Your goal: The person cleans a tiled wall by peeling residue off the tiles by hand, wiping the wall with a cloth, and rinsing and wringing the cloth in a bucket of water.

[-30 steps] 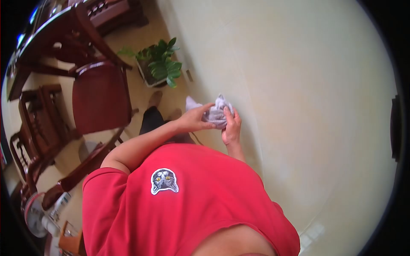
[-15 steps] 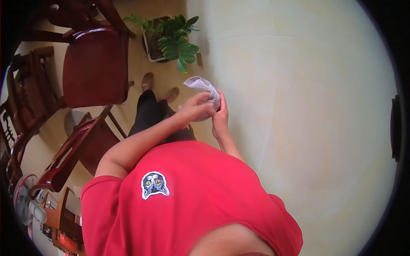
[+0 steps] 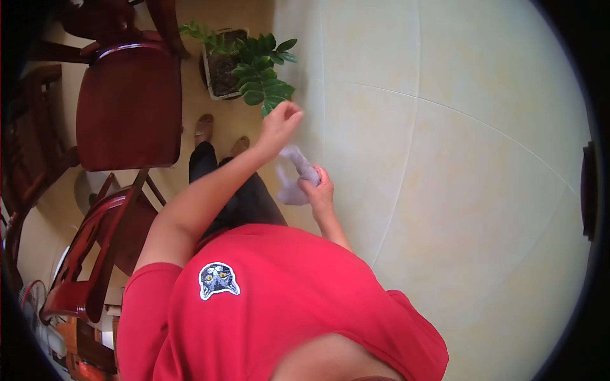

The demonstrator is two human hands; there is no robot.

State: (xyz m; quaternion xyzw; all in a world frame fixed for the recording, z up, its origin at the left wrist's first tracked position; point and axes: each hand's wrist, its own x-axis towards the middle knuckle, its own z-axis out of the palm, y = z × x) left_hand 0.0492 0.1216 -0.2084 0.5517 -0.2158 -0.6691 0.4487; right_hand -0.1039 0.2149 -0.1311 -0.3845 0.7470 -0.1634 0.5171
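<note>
Raised in front of the plant's leaves is my left hand point(image 3: 280, 129), slightly blurred, with its fingers curled together; whether anything is between them is hidden. It is apart from the pale lilac-grey cloth point(image 3: 298, 166). My right hand point(image 3: 321, 189), lower and to the right, grips the bunched cloth between thumb and fingers. Two loose parts of the cloth hang out to the left of that hand, one upper and one lower, both a little blurred.
A potted plant point(image 3: 265, 82) stands on the floor beyond my hands. Dark red wooden chairs point(image 3: 130, 105) are on the left, with a fan point(image 3: 32, 298) at lower left. A pale wall point(image 3: 476, 159) fills the right side. My feet show near the pot.
My left hand has come off the cloth and moved up and away. My right hand has moved slightly down, still holding the cloth, whose loose parts now hang to the left.
</note>
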